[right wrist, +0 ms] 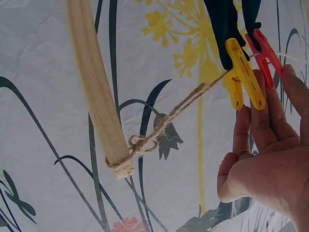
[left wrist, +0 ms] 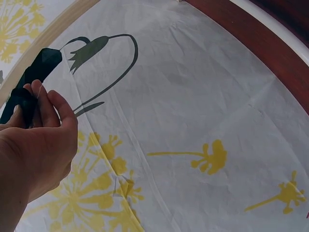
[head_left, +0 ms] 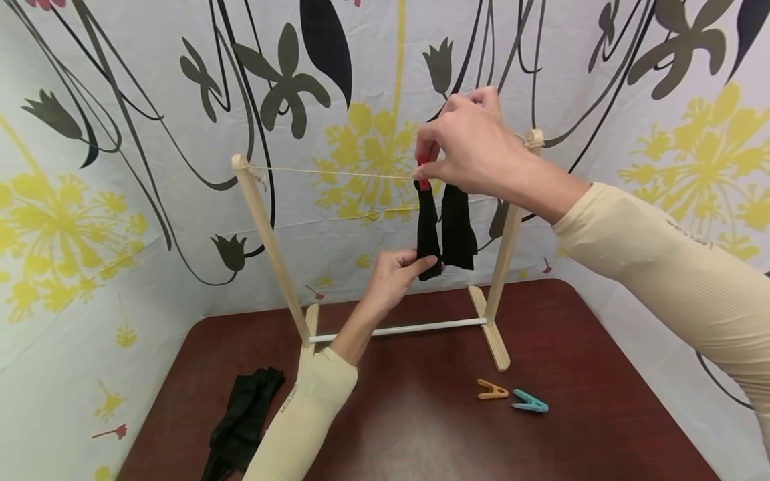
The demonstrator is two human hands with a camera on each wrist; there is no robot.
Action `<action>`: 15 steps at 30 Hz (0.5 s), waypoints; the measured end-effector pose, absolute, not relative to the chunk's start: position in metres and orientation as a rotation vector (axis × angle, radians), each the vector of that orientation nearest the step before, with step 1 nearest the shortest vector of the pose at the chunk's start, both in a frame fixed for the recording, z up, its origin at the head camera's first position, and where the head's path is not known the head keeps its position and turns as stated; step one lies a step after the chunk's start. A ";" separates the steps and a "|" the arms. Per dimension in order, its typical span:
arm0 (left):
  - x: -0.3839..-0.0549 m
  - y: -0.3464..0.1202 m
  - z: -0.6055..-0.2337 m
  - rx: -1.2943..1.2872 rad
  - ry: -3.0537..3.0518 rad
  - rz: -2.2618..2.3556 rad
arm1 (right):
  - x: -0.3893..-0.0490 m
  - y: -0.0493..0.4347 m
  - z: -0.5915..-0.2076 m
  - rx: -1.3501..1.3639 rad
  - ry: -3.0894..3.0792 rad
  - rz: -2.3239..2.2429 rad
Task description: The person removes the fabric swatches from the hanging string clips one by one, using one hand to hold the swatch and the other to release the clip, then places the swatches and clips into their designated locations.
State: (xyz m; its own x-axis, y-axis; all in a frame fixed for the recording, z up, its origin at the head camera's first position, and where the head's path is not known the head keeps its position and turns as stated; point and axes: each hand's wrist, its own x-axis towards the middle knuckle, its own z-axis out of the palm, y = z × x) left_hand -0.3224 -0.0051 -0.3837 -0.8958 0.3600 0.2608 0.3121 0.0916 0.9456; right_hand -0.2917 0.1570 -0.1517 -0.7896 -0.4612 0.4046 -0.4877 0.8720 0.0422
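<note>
My right hand (head_left: pixel 475 143) pinches a red clothespin (head_left: pixel 424 175) between thumb and finger at the string (head_left: pixel 337 173). The clothespin sits on the top of a narrow folded black cloth (head_left: pixel 428 227) that hangs down. My left hand (head_left: pixel 391 277) pinches that cloth near its lower end, thumb in front. Just right of it hangs another black cloth (head_left: pixel 458 230), its top hidden by my right hand in the head view. In the right wrist view a yellow clothespin (right wrist: pixel 245 75) grips this second cloth on the string, close beside the red clothespin (right wrist: pixel 267 58).
A wooden frame with a left post (head_left: pixel 271 247), a right post (head_left: pixel 506 257) and a white bottom bar (head_left: pixel 430 327) stands on the dark red table (head_left: pixel 421 414). An orange clothespin (head_left: pixel 492 390) and a blue clothespin (head_left: pixel 530 401) lie front right. More black cloth (head_left: pixel 243 414) lies at left.
</note>
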 end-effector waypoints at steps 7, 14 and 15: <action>-0.323 -0.006 -0.384 0.682 2.306 1.972 | -0.293 0.157 -0.151 0.717 -2.641 0.122; -0.323 -0.008 -0.386 0.672 2.307 1.984 | -0.295 0.161 -0.149 0.793 -2.617 0.230; -0.323 -0.008 -0.386 0.672 2.307 1.989 | -0.295 0.161 -0.149 0.802 -2.611 0.241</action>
State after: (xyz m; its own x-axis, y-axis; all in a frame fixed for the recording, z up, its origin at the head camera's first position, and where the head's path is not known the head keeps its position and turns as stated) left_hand -0.3234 -0.0081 -0.3856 -0.9069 0.3327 0.2585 0.3046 0.0939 0.9478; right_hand -0.2949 0.1611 -0.1492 -0.7568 -0.5008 0.4200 -0.5693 0.8208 -0.0473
